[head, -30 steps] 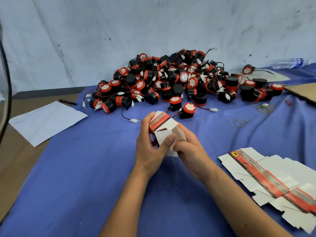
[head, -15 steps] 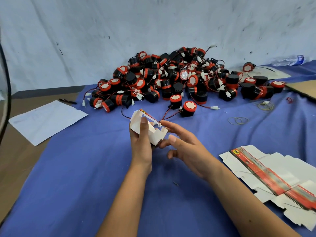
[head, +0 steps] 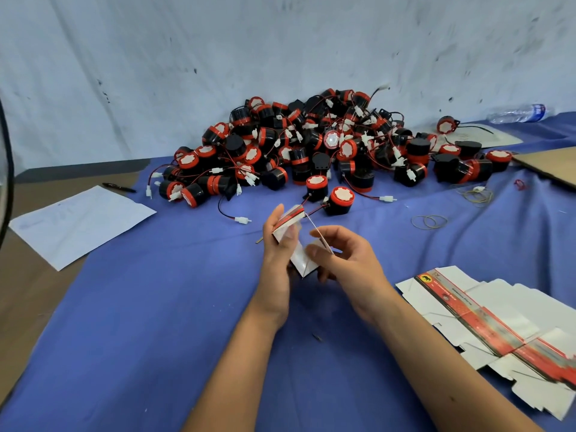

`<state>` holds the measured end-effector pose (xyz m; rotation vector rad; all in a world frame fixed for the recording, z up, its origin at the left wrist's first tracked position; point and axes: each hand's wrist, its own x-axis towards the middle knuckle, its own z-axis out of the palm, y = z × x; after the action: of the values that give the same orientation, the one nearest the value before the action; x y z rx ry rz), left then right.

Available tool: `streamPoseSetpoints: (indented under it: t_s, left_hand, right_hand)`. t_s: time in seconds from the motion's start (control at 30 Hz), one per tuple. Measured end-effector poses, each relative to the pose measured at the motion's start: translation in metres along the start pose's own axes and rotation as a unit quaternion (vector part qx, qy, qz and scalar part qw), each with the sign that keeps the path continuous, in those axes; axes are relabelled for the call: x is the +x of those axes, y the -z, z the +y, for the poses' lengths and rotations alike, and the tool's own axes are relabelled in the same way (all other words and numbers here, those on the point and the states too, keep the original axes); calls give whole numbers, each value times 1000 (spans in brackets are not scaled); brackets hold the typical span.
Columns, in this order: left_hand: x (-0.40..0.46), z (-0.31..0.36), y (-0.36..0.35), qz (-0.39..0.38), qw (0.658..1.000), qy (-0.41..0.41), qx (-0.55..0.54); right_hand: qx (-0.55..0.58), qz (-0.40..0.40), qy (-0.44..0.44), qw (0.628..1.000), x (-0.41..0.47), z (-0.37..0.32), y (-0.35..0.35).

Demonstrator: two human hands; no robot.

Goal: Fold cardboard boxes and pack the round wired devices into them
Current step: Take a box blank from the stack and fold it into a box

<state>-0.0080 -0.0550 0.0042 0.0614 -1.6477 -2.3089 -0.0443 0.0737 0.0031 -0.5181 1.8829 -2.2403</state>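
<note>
Head view looks down at a blue cloth (head: pixel 140 322) on a table. Far left, a white paper (head: pixel 78 222) lies partly on the cloth and partly on the brown top, with a black pen (head: pixel 120 187) just behind it. Next comes a big pile of round black and red devices (head: pixel 311 145) with thin wires and white plugs, against the pale wall. Two devices (head: pixel 341 199) sit at the front of the pile, nearest the hands.

Low in the middle, the left hand (head: pixel 276 260) holds a small box (head: pixel 296 241) up off the cloth. Its fingers curl round the box's left side, and the thumb presses on the front. The box is white with a red stripe on top and is only half folded. The right hand (head: pixel 346 260) is just beside it, with fingers bent and thumb and finger pinching a white flap of the box.

Right of the hands, some yellow rubber bands (head: pixel 428 221) lie on the cloth. Near the right edge, a stack of flat boxes (head: pixel 498 332) lies unfolded. Far back on the right, a clear bottle (head: pixel 519 113) lies on its side.
</note>
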Motion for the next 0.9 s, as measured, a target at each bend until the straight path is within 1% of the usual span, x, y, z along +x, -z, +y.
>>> streamPoseSetpoints:
  t_s: [0.07, 0.1, 0.13, 0.2, 0.27, 0.33, 0.43, 0.5, 0.53, 0.6, 0.63, 0.67, 0.7, 0.73, 0.8, 0.87, 0.9]
  left_hand:
    - [1, 7, 5, -21, 994, 44, -96]
    - [1, 10, 7, -30, 990, 64, -124]
    - [1, 12, 10, -37, 989, 71, -127]
    - [2, 10, 9, -21, 996, 52, -70]
    - [2, 7, 5, 17, 1000, 17, 1]
    - [1, 2, 2, 61, 996, -28, 52]
    - [3, -1, 6, 109, 988, -77, 70]
    - [5, -1, 11, 144, 979, -103, 97]
    - [5, 0, 13, 163, 972, -118, 119]
    - [2, 2, 13, 178, 954, -155, 182]
    - [1, 3, 13, 165, 944, -174, 226]
    - [0, 4, 13, 138, 934, -191, 269]
    - [1, 3, 13, 110, 926, -202, 299]
    - [1, 2, 11, 84, 926, -201, 307]
    - [2, 2, 8, 51, 946, -180, 265]
    - [0, 4, 2, 35, 976, -133, 170]
    - [-1, 4, 0, 27, 984, -109, 141]
  right_hand:
    - [-31, 6, 9, 999, 0, 0, 2]
    - [-51, 2, 10, 999, 1, 0, 2]
    - [-67, -9, 11, 998, 1, 1, 2]
    - [-77, -35, 13, 996, -1, 3, 1]
    - [-68, -45, 17, 997, -3, 4, -2]
    - [-60, -62, 20, 996, -5, 5, -5]
    - [0, -147, 6, 989, -8, 2, -4]
    - [39, -178, -14, 983, -9, -2, -4]
    - [18, -166, -9, 986, -10, -4, -5]
    - [-88, -100, 30, 991, -9, -5, -6]
    - [-128, -71, 55, 988, -8, -4, -5]
    - [-142, -58, 73, 985, -7, -3, -5]
    - [-139, -55, 86, 985, -6, -3, -4]
    - [-128, -53, 92, 986, -5, -2, -3]
    - [-91, -37, 84, 992, -5, -1, -5]
    - [-55, -5, 65, 996, -3, 1, -7]
    - [-44, 12, 57, 997, -2, 3, -6]
